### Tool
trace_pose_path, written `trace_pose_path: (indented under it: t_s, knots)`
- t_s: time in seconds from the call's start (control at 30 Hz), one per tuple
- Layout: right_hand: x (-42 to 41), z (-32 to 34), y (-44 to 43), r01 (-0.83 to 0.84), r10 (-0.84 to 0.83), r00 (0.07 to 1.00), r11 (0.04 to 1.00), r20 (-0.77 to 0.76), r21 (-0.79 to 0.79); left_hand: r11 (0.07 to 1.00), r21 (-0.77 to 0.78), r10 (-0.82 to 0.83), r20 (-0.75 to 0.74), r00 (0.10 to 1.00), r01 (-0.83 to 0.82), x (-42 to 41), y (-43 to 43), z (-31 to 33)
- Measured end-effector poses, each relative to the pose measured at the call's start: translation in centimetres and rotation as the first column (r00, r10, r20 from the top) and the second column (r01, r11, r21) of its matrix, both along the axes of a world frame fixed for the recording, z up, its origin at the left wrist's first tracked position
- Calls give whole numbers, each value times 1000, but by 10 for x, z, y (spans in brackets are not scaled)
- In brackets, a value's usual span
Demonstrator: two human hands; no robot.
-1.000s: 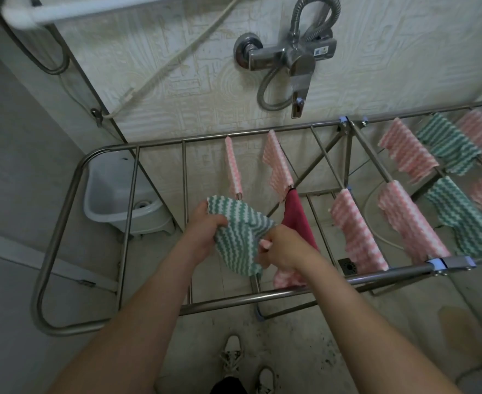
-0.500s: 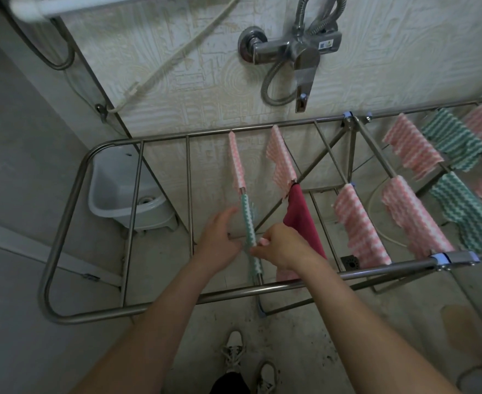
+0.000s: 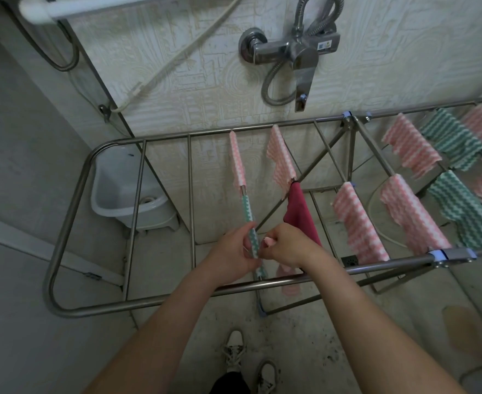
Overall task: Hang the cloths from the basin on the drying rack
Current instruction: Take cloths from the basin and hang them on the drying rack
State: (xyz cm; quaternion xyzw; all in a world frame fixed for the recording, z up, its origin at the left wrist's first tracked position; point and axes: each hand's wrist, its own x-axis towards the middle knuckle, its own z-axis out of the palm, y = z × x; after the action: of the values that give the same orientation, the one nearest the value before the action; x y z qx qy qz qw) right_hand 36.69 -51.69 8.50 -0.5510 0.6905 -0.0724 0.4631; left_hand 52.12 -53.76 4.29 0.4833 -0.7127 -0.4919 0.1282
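Green-and-white wavy-striped cloth [image 3: 248, 213] sits folded over one thin crossbar of the stainless-steel tube drying rack [image 3: 72, 211], centre of frame. The cloth's long axis follows the bar, running from mid-frame down toward the front rail on a slight slant. A pink-and-white striped cloth [image 3: 237, 163] takes the upper half of the same bar, with a short bare gap between the two.

Left hand [image 3: 228, 257]: grip closed on the lower part of the green cloth, coming in from the left side of the bar with the thumb across the fabric.

Right hand [image 3: 289, 246]: just right of the bar, fingers curled. A pink scrap [image 3: 268, 241] shows at its fingertips, and pink fabric hangs below the wrist. Probably one spare cloth in hand, but I cannot confirm it is a single piece.

Grey plastic basin [image 3: 120, 191]: on the floor, upper left of frame, beyond the rack.

Judgement: the green cloth looks hung and needs only smoothing along the bar. The bare crossbars [image 3: 191, 189] lie left of the grip, so the next cloth likely travels leftward. The left hand is the nearer one.
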Motion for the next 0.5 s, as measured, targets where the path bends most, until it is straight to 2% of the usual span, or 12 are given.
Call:
trace_pose_path:
  t_s: [0.1,0.17,0.2,0.27,0.37,0.4,0.43,0.5]
  knots:
    - [-8,8,6,125,-115,979,991,169,-51,1000,30,4,-10,1000,-3,-2,-1,1]
    - [-16,15,9,301,-272,891,953,364,-23,998,58,-1,-5,1000,1,-1,-2,1]
    - [-20,20,11,395,-359,798,918,484,31,998,63,-20,-1,1000,20,-1,-2,3]
    - [-26,28,14,539,-498,526,822,689,183,997,43,-62,53,997,59,2,0,7]
    - [-32,38,19,643,-552,173,691,816,331,981,-172,-53,227,973,93,3,4,21]
    - [-33,41,21,650,-543,84,666,835,367,968,-246,5,190,982,43,1,5,30]
    - [-34,44,23,647,-530,12,651,848,398,962,-267,73,79,994,-49,-3,5,41]
    - [-34,50,24,627,-504,-94,640,859,444,974,-140,152,-187,971,-179,-15,4,61]
